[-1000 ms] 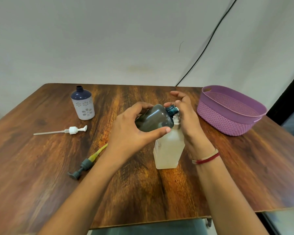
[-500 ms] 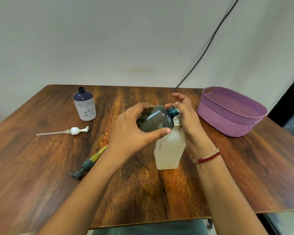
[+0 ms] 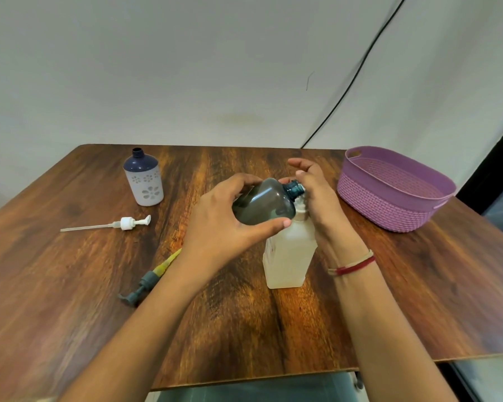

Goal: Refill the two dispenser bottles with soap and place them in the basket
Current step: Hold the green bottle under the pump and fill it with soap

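Left hand (image 3: 224, 227) wraps the dark bottle (image 3: 262, 204) from above, thumb under its near side and fingers over the far side. It holds the bottle tipped almost flat at the middle of the frame, open neck pointing right. Right hand (image 3: 317, 198) sits at that neck and against the top of the clear bottle (image 3: 288, 256), which stands on the table (image 3: 70, 285) just below. Whether it pinches anything there I cannot tell, as its lower fingers are hidden.

Over the last second almost nothing has shifted: same tilt, same hold, both hands in the same place. No stream of soap shows, so the filling of this bottle looks to be under way or being lined up, not finished.

The blue-and-white bottle (image 3: 144, 181) stands open at upper left, with the white pump (image 3: 127, 223) lying below it and the grey pump (image 3: 145, 282) at lower left. Neither bottle is in the basket (image 3: 384, 204) at right, so most of the task seems to remain.
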A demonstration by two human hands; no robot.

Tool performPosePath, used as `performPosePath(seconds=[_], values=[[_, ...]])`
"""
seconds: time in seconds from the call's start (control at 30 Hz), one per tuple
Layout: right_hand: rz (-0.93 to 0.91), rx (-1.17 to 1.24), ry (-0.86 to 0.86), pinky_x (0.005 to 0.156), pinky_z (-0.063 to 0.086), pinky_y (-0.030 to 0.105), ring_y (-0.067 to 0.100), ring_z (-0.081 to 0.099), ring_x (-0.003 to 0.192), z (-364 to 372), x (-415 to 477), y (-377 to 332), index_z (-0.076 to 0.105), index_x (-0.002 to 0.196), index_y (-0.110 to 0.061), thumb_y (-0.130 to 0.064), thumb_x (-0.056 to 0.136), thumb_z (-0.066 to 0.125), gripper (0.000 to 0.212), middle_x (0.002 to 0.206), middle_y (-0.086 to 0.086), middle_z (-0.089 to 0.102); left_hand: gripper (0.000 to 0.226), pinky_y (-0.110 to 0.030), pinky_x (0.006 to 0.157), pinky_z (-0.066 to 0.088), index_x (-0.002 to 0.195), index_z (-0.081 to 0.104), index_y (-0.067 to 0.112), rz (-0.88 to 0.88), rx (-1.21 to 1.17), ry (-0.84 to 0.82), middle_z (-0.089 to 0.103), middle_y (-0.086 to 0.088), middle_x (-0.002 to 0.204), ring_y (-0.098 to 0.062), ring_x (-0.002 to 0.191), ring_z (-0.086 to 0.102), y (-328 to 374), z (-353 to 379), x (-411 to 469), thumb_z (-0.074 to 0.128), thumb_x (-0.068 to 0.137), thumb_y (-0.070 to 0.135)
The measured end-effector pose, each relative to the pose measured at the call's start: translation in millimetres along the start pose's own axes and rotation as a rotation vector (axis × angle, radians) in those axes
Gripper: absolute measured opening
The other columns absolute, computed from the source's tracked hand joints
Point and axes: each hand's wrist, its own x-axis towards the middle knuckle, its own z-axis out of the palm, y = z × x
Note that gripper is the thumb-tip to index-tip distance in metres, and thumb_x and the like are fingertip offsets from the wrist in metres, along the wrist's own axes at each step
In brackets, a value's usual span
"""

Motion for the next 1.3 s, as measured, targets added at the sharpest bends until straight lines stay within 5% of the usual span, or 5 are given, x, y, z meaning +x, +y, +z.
performPosePath(seconds=[0.27, 0.5, 0.73, 0.93, 1.3], values=[[0.082, -0.048, -0.023, 0.087, 0.055, 0.045, 0.028, 0.061, 0.109, 6.6, -6.8, -6.9, 0.059, 0.117, -0.029, -0.070, 0.086, 0.027, 0.060, 0.123, 0.013, 0.057, 0.070, -0.028, 0.079, 0.054, 0.115, 0.056, 0.030, 0.035, 0.029, -0.006, 0.059, 0.018, 0.105, 0.000, 0.096, 0.057, -3.8, -4.4, 5.0, 0.066, 0.059, 0.071], [0.004, -0.050, 0.019, 0.063, 0.055, 0.027, 0.021, 0.059, 0.091, 1.5, -1.2, -7.1, 0.052, 0.110, -0.036, -0.016, 0.098, 0.037, 0.028, 0.122, 0.015, 0.052, 0.069, -0.032, 0.077, 0.055, 0.115, 0.056, 0.028, 0.069, 0.058, -0.010, 0.060, 0.015, 0.106, -0.003, 0.096, 0.058, -3.3, -1.8, 4.6, 0.065, 0.061, 0.071], [0.088, 0.015, -0.045, 0.067, 0.057, 0.034, 0.024, 0.069, 0.091, 4.4, -6.1, -6.0, 0.063, 0.109, -0.027, -0.075, 0.078, 0.037, 0.063, 0.109, 0.012, 0.065, 0.070, -0.031, 0.078, 0.055, 0.115, 0.056, 0.028, 0.051, 0.061, 0.006, 0.060, 0.014, 0.107, -0.004, 0.097, 0.058, -2.9, -3.3, 3.2, 0.067, 0.061, 0.071], [-0.007, -0.085, -0.039, 0.069, 0.054, 0.027, 0.022, 0.057, 0.102, -0.1, -3.2, -2.0, 0.055, 0.103, -0.039, -0.026, 0.099, 0.039, 0.021, 0.117, 0.006, 0.052, 0.069, -0.030, 0.077, 0.055, 0.114, 0.057, 0.027, 0.044, 0.052, 0.017, 0.060, 0.015, 0.106, -0.003, 0.096, 0.058, -0.5, -0.5, -0.6, 0.065, 0.061, 0.071], [0.071, 0.028, -0.047, 0.087, 0.054, 0.043, 0.031, 0.057, 0.111, 0.6, -2.4, -3.8, 0.064, 0.104, -0.033, -0.043, 0.098, 0.041, 0.026, 0.120, 0.006, 0.054, 0.072, -0.032, 0.079, 0.055, 0.117, 0.056, 0.028, 0.049, 0.067, -0.028, 0.060, 0.013, 0.108, -0.004, 0.097, 0.057, -0.9, -6.4, 7.6, 0.064, 0.060, 0.072]])
